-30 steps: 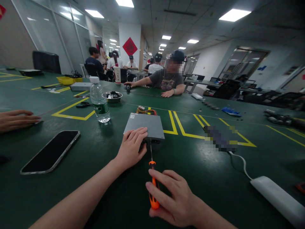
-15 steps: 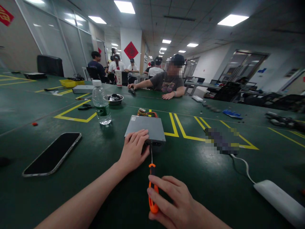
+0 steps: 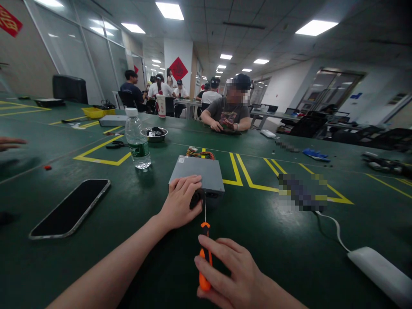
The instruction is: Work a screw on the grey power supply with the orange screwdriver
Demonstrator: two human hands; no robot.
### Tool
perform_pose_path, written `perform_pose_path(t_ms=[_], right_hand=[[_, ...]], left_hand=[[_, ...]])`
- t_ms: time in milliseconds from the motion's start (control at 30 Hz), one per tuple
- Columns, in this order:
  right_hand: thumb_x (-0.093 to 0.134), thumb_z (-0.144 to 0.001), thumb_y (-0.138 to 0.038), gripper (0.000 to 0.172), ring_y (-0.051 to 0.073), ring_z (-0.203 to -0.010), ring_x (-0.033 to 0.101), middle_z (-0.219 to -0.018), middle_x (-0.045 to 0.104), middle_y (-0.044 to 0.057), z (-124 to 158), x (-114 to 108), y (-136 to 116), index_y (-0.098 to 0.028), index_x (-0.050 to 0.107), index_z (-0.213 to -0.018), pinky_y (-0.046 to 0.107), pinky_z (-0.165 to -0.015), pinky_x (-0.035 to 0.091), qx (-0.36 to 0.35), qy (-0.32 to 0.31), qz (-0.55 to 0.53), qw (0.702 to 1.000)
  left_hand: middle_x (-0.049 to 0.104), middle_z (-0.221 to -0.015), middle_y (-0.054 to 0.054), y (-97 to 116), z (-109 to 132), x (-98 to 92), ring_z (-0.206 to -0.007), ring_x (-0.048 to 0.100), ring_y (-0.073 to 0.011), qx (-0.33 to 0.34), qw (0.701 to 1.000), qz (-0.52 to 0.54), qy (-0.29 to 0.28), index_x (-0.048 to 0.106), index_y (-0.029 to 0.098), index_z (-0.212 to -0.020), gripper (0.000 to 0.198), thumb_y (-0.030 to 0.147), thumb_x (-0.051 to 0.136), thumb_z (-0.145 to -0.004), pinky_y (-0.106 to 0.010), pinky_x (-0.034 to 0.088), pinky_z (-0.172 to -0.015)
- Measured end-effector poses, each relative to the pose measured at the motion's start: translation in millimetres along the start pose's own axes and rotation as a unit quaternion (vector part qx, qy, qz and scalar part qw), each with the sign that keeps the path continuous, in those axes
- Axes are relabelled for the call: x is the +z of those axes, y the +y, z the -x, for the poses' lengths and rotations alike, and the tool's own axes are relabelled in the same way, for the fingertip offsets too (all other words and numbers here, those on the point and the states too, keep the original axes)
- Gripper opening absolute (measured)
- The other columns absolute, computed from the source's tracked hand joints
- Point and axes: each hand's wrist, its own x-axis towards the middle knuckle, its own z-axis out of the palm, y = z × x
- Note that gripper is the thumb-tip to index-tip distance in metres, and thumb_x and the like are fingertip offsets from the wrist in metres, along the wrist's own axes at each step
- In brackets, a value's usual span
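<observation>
A flat grey metal box (image 3: 199,173) with coloured wires at its far end lies on the green table (image 3: 264,240). My left hand (image 3: 180,201) rests on the box's near left corner, fingers curled over the edge and pressing it down. My right hand (image 3: 233,270) is closed round the orange handle of a screwdriver (image 3: 205,253). The thin shaft points away from me, with its tip at the near face of the box.
A black phone (image 3: 69,208) lies at the left, a water bottle (image 3: 137,139) behind it. A white adapter with a cable (image 3: 380,270) sits at the right. A person sits across the table; someone else's fingers (image 3: 9,143) show at the left edge.
The person opposite has pulled both hands in together. A hand at the left edge left the view and now shows again as fingertips. My hands and the screwdriver stay almost still.
</observation>
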Motion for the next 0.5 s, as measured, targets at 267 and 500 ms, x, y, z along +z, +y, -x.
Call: perform_pose_path(t_ms=[267,500], right_hand=[[0.041,-0.093,-0.031,0.022,0.017,-0.088,0.063,-0.092,0.067,0.014,3.4,8.4,0.3,-0.013,0.054,-0.092,0.028,-0.076,0.051,0.001,0.025,-0.001,1.0],[0.043,-0.091,-0.027,0.021,0.015,-0.078,0.065,-0.099,0.065,0.015,1.0,4.8,-0.6,-0.015,0.059,-0.094,0.027,-0.075,0.051,-0.014,0.002,0.032,0.999]], left_hand=[[0.055,-0.124,-0.007,3.5,-0.3,3.9,-0.117,0.046,-0.0224,-0.024,0.999,-0.011,0.029,0.048,0.021,-0.106,0.028,0.025,0.052,-0.079,-0.042,0.029,-0.094],[0.053,-0.127,-0.007,5.3,1.1,4.5,-0.12,0.045,-0.0216,0.0,0.998,-0.045,0.036,0.048,0.021,-0.112,0.03,0.02,0.048,-0.082,-0.043,0.027,-0.1]])
